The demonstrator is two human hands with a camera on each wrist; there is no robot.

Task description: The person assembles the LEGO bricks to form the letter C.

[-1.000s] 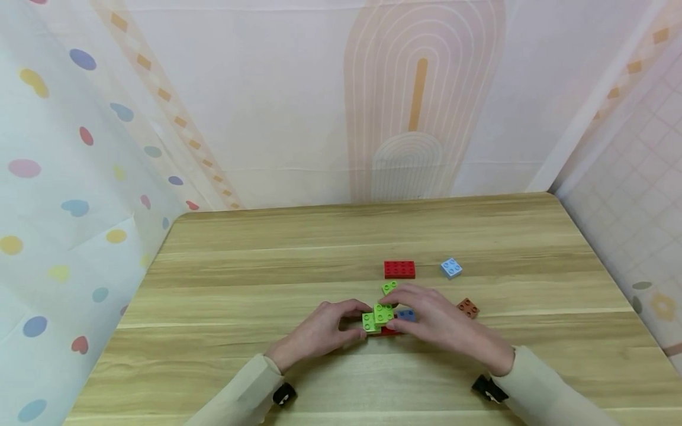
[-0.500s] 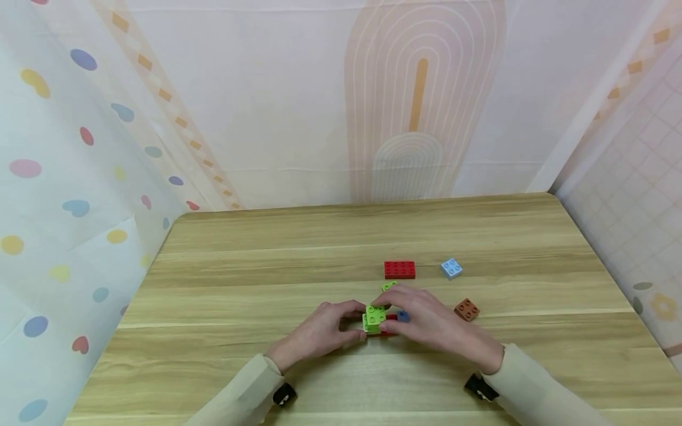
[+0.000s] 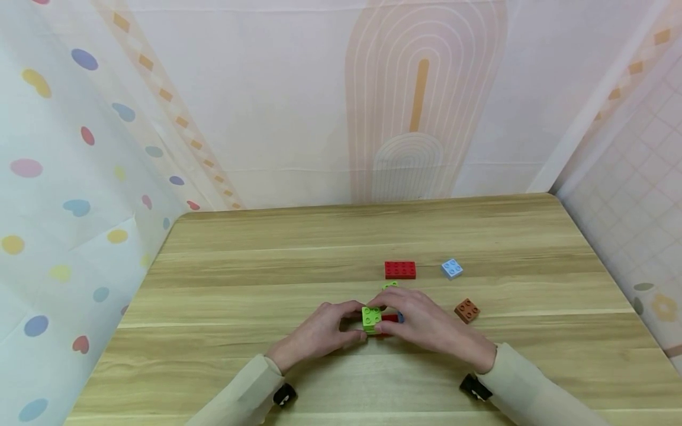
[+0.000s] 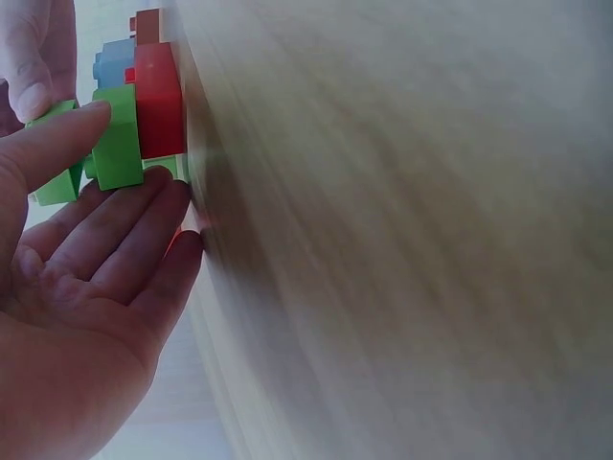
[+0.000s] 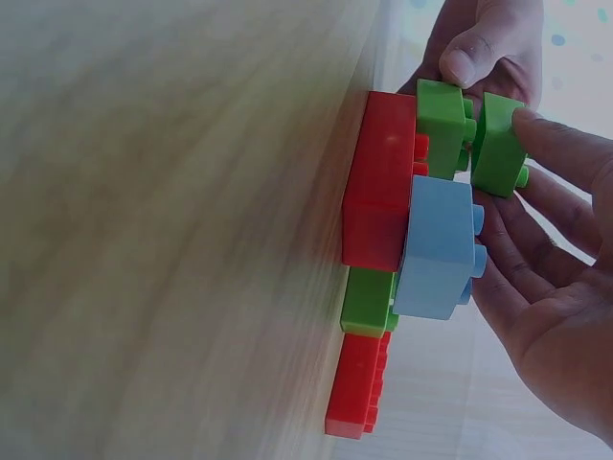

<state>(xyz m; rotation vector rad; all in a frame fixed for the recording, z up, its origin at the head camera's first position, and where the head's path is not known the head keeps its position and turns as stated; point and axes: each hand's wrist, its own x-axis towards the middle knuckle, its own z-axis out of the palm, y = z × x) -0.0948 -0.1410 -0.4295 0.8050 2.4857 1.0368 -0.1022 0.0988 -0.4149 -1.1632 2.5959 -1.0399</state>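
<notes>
A red toy building brick point(image 5: 378, 182) lies on the table, with a green brick point(image 5: 439, 129) on its left end and a blue brick point(image 5: 436, 249) on its right end. My left hand point(image 3: 319, 332) holds that left end, thumb and fingers about the lower green brick. Between thumb and fingers, my right hand point(image 3: 423, 318) pinches a second green brick point(image 3: 372, 318) directly over the lower one. In the right wrist view a narrow gap parts this second brick point(image 5: 498, 149) from the studs below. From the head, my right hand hides most of the blue brick.
Behind the hands lies another green brick point(image 3: 391, 284), partly covered by the right hand. Farther back are a red brick point(image 3: 400, 270) and a light blue brick point(image 3: 452, 269). A brown brick point(image 3: 467, 310) sits right of my right hand. A patterned cloth point(image 3: 277, 106) hangs behind the table.
My right hand has moved left with the pinched green brick, from partly beside the lower green brick to right above it. The left hand has stayed in place.
</notes>
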